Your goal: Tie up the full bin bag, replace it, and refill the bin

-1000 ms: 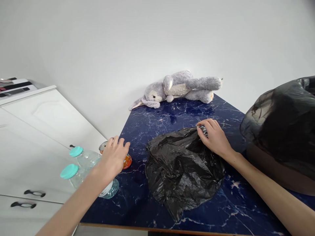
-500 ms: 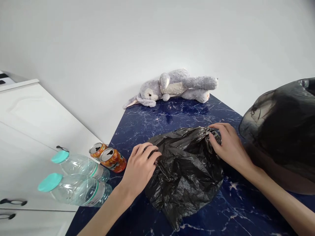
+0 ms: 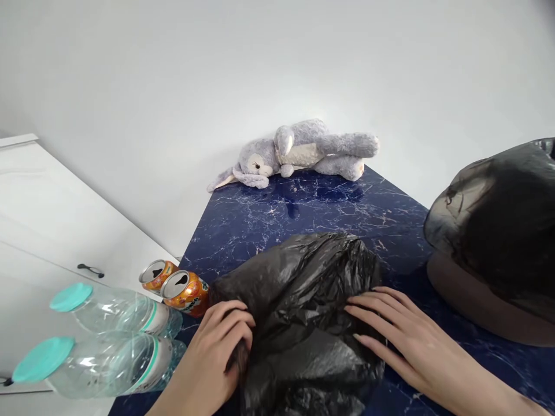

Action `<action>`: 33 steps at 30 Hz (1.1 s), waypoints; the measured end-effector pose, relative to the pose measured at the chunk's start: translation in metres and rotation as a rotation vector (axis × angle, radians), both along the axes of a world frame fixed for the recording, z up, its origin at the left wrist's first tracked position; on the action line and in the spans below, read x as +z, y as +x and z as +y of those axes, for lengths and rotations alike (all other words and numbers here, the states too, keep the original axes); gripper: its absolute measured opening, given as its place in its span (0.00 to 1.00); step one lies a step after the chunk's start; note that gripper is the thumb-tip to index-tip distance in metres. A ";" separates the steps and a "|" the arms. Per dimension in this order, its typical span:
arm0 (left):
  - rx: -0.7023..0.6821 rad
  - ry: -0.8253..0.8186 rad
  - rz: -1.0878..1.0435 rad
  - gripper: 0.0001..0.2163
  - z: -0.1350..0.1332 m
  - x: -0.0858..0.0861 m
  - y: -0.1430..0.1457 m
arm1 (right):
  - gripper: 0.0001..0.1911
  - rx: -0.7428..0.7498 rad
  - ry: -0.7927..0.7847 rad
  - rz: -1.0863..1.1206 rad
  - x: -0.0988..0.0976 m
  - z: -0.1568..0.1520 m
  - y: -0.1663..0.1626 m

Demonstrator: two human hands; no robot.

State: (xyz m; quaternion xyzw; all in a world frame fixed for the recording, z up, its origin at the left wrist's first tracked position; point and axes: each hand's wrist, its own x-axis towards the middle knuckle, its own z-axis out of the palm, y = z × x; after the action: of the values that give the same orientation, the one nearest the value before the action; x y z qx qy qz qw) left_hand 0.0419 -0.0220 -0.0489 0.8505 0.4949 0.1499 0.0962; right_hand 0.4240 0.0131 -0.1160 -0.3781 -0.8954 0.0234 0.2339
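Head view: from where I stand, two bare hands are working a black bag (image 3: 303,323) at the near part of the blue tabletop (image 3: 269,211).
Left hand (image 3: 217,349): fingers curled inward, a fold of the bag's left edge pinched between them and the thumb.
Right hand (image 3: 403,335): fingers long and slightly apart, tips resting on the bag's right side; whether they grip any film, I cannot tell.
Done so far: the bag is out on the tabletop, with a hand at either side of it.
Left, as I judge it: the handling looks unfinished, since the bag lies bunched and no opened mouth shows; what is inside, if anything, I cannot see.
Bag film: thin, shiny plastic, crumpled into sharp creases, smoother toward the left.
Cans: a front can (image 3: 186,293) and a back can (image 3: 158,274), orange metal cylinders with opened silver tops, just left of the bag.
Bottles: a near bottle (image 3: 106,361) and a far bottle (image 3: 115,309), clear ribless-looking shoulders, turquoise caps, pale labels.
Rabbit (image 3: 299,151): soft grey plush, lying on its side by the wall.
Bin (image 3: 472,303): rounded and brownish, topped by a puffed, half-see-through black liner (image 3: 507,225).
Tabletop finish: glossy dark blue with white marble veins.
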 end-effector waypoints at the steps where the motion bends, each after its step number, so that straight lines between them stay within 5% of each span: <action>1: -0.027 -0.048 0.069 0.18 -0.002 0.002 -0.001 | 0.23 0.019 -0.019 0.002 0.001 -0.002 0.001; 7: -0.080 -0.198 0.002 0.27 -0.023 0.039 0.024 | 0.15 -0.117 0.014 0.254 0.025 0.004 0.003; 10: -0.108 -0.233 -0.046 0.26 -0.018 0.042 0.046 | 0.17 -0.171 0.068 0.261 0.031 0.025 -0.006; 18: 0.022 -0.273 0.279 0.31 0.015 0.008 0.068 | 0.32 -0.025 0.034 -0.144 -0.020 0.053 -0.030; 24: 0.000 0.013 0.258 0.28 0.032 0.000 0.096 | 0.26 -0.126 0.022 -0.123 -0.010 0.051 -0.036; 27: -0.035 0.033 0.218 0.34 0.045 -0.020 0.102 | 0.27 -0.117 0.029 -0.114 -0.010 0.056 -0.039; 33: 0.037 0.011 0.218 0.38 0.074 -0.062 0.083 | 0.33 -0.139 -0.044 -0.136 -0.040 0.075 -0.033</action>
State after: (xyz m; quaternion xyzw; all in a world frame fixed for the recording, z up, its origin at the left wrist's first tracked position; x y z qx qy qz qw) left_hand 0.1252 0.0519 -0.1111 0.8530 0.5172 0.0610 0.0343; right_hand 0.3906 0.0877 -0.1565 -0.4452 -0.8800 0.0009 0.1652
